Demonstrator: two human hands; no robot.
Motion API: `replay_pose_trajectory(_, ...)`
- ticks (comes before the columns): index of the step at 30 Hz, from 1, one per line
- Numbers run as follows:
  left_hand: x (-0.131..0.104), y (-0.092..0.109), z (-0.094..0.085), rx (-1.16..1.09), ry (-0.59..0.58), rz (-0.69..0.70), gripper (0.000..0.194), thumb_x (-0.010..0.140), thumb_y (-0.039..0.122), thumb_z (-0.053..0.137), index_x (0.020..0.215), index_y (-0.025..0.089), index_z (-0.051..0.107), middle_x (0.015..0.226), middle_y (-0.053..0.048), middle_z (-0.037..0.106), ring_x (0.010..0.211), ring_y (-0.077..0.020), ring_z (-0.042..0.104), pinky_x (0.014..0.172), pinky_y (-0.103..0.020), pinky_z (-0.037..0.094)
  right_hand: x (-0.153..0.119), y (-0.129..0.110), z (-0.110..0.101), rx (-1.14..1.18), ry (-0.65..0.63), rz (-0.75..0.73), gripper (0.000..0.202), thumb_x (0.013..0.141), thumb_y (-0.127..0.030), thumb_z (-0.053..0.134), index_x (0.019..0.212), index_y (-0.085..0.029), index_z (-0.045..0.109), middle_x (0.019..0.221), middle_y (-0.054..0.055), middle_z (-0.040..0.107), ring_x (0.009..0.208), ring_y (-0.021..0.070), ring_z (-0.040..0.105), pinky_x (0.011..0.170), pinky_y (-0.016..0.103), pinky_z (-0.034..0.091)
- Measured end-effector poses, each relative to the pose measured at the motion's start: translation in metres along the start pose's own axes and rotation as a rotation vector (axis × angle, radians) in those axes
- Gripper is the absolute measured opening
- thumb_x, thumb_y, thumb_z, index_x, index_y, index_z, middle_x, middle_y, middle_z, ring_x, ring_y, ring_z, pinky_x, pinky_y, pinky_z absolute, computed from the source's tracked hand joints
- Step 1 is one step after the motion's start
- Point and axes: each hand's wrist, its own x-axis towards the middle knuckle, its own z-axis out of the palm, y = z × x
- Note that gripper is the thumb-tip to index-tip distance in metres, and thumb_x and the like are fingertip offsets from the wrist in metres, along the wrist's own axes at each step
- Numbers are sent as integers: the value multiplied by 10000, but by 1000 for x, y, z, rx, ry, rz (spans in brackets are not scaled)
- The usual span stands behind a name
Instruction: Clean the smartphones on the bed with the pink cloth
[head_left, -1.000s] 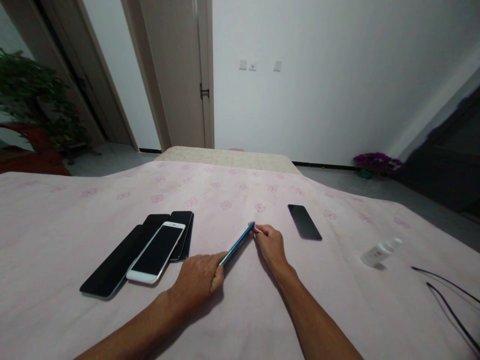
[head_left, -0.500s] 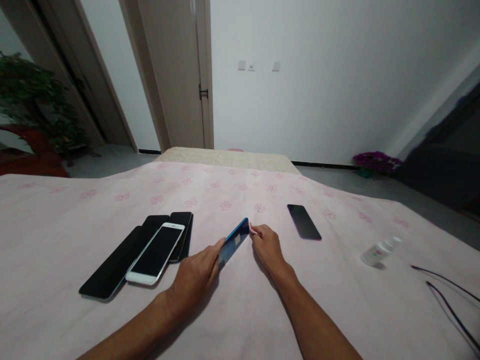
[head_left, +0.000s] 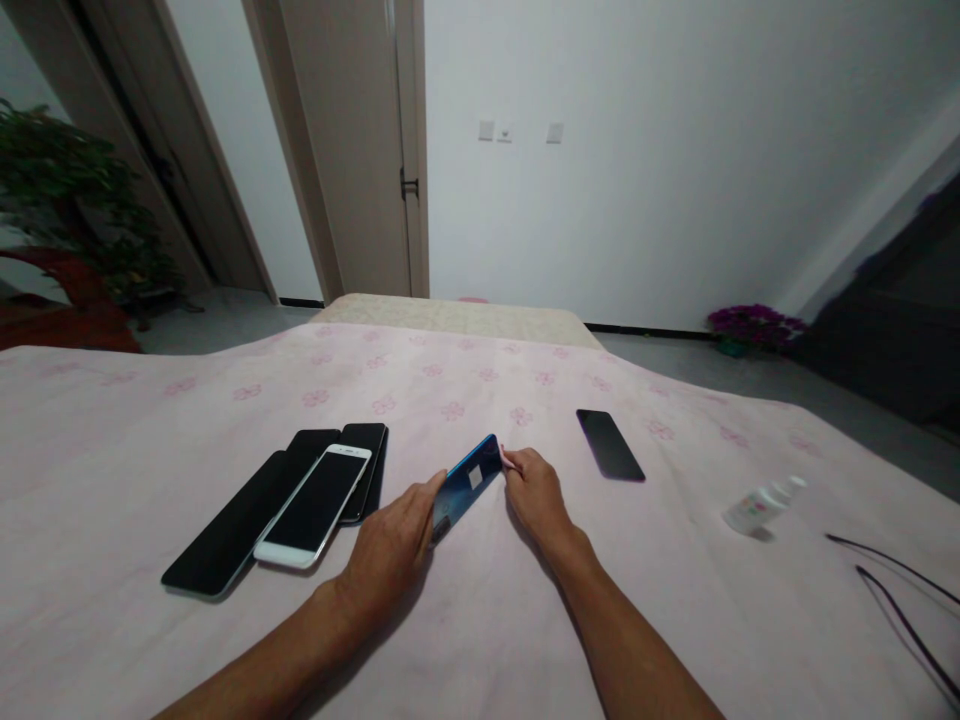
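Observation:
My left hand is closed on the near-left end of a blue smartphone, which it holds tilted above the tablecloth. Against the phone's far-right end, my right hand is closed on a small pale pink cloth, mostly hidden in the fingers. To the left lie a white smartphone and several dark ones, among them a large black phone; the white one overlaps its neighbours. A single dark smartphone lies flat to the right of my right hand.
A white spray bottle stands at the right, beside black cables at the table's edge. The pink flowered tablecloth covers the table. Beyond are a door, a leafy plant and purple flowers.
The blue phone has rolled slightly in my left hand, so more of its glossy back shows. My right hand stays at its far end. The view has shifted a little.

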Motion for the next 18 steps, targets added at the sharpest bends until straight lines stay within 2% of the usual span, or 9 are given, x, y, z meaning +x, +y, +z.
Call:
replay_pose_trajectory(8,5,-5,-1,-73,7,-81,462,967,121,375,1412,231,436,1267,-119,544,1053,-229,645,864,-367,567,-1,-4,0,-80,-21,-28,311,872,-41,466,990,-142,736,920,87,678,882,192,635,835,282,475)
replay_pose_trajectory(12,6,0,-4,-177,-15,-110,458,939,162,473,1386,263,466,1276,-98,505,1116,-233,605,948,-373,526,-3,0,4,-70,-2,-58,305,874,-53,467,1004,-144,728,922,86,670,888,195,634,844,299,485)
replay_pose_trajectory(15,4,4,-7,-248,-133,-155,703,794,176,656,1437,288,394,1368,-101,424,1167,-264,565,972,-393,509,-4,3,6,-47,14,-80,317,861,-42,470,1022,-145,724,946,87,672,908,194,634,860,307,490)
replay_pose_trajectory(18,2,4,-8,-263,-239,-205,997,656,141,724,1512,293,237,1451,-129,309,1230,-301,517,963,-401,510,-4,6,7,-19,27,-97,321,859,-42,474,1023,-154,725,947,82,673,914,192,636,869,313,497)
